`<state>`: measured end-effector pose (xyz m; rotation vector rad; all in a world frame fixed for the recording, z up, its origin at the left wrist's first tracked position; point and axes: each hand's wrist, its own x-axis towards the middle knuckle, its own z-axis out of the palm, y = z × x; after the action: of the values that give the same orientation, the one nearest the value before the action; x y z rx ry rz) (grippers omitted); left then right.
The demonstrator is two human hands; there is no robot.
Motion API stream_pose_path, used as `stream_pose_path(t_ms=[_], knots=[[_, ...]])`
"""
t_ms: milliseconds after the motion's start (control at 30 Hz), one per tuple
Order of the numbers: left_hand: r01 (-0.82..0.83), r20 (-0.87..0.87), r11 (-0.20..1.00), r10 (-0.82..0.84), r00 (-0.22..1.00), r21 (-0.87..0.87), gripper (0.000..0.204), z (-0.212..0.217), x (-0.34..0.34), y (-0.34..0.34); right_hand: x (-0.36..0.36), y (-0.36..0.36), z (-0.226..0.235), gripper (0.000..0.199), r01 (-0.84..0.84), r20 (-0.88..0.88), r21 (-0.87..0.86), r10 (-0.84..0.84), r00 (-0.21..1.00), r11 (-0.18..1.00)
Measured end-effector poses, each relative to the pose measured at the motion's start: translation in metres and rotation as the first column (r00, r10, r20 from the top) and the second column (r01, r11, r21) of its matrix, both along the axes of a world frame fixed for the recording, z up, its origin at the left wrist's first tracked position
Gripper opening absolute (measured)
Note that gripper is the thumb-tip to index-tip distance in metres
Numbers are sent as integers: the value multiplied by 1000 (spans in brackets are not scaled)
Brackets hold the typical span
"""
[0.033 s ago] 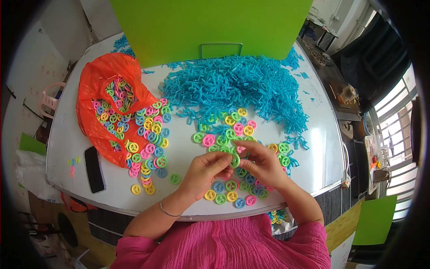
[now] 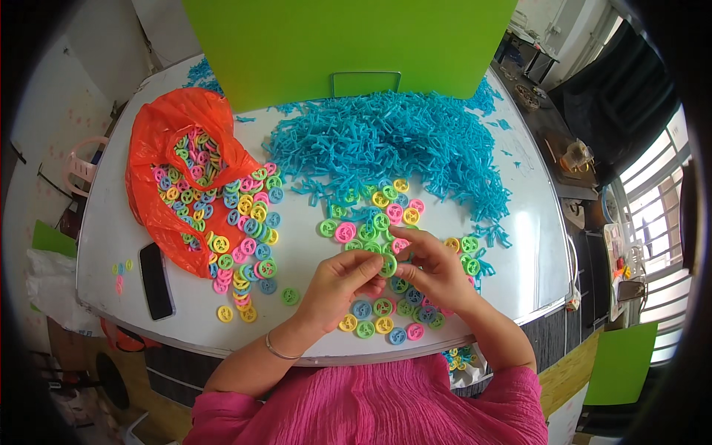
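In front of me, over the near middle of the table, I hold a small green plastic wheel with an open, spoked centre. My left hand pinches its left edge between thumb and fingers. At the wheel's right edge is my right hand, thumb and curled fingers around it, index finger raised above. Below and around both hands lie loose plastic wheels in green, pink, yellow and blue. The fingertips behind the green wheel are partly hidden.
Beyond my hands spreads a heap of blue plastic pieces, against a green board with a metal handle. On the left, a red plastic bag spills more wheels. A black phone lies near the left edge of the white table.
My right index finger has lifted very slightly. Everything else looks the same.
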<state>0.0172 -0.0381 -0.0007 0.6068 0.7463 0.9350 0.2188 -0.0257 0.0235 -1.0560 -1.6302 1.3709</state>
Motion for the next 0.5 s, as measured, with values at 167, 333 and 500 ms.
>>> stream_pose_path(t_ms=[167, 333, 500], knots=[[-86, 38, 996, 88, 995, -36, 18, 7, -1, 3, 8, 0, -3, 46, -103, 71, 165, 92, 993, 981], [118, -152, 984, -96, 984, 137, 20, 7, 2, -1, 5, 0, 6, 44, -124, 229, 317, 51, 972, 940], [154, -296, 965, -86, 951, 212, 28, 7, 2, -5, 4, -1, 3, 38, -134, 188, 378, 66, 980, 916]])
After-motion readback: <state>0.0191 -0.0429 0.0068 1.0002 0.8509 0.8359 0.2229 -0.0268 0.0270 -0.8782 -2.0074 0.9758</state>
